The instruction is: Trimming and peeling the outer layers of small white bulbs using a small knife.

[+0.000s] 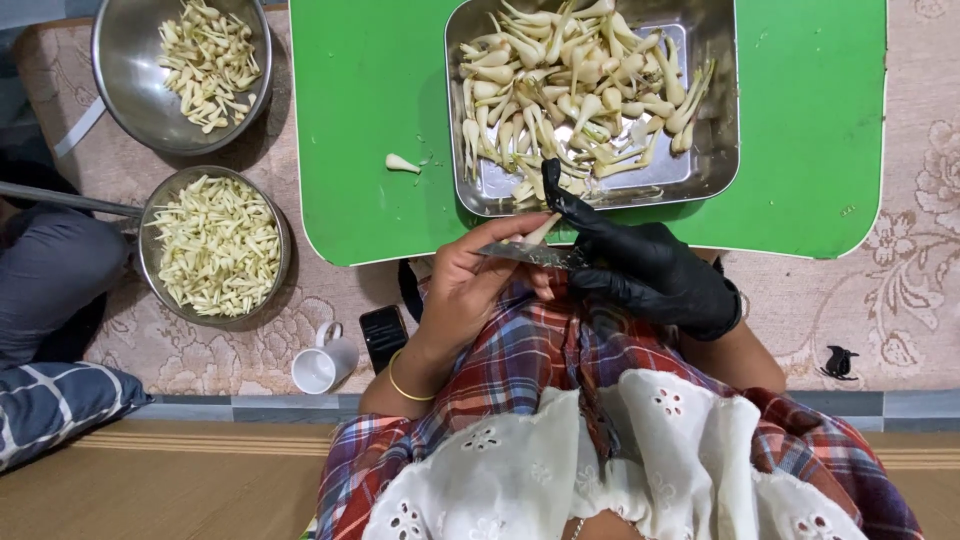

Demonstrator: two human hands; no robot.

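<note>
- Nearest to us lay a white eyelet cloth [620,470] over a red and blue plaid garment [520,360], soft and folded across the lap.
- Our left hand [470,285], bare with a thin gold bangle [405,385] at the wrist, had its grip closed around one pale, tapered bulb [540,231].
- Our right hand [650,270], in a glossy black glove, had its grip closed on a knife [525,253], whose flat grey blade touched the bulb just at the near edge of the green desk [370,120].
- Beside the left wrist, on the patterned beige mat [200,345], stood a small white mug [325,365] and a dark rectangular phone [382,335].
- Further left, a round steel bowl [150,250] held cut, cream-coloured slivers, heaped and matte.
- On the smooth desk a lone bulb [402,163] lay apart from the rest.
- Just beyond the hands, a square steel tray [715,150] with rounded corners held a pile of whole bulbs with slim green-white stalks.
- Farthest left, a second round steel bowl [120,90] held trimmed pale pieces.
</note>
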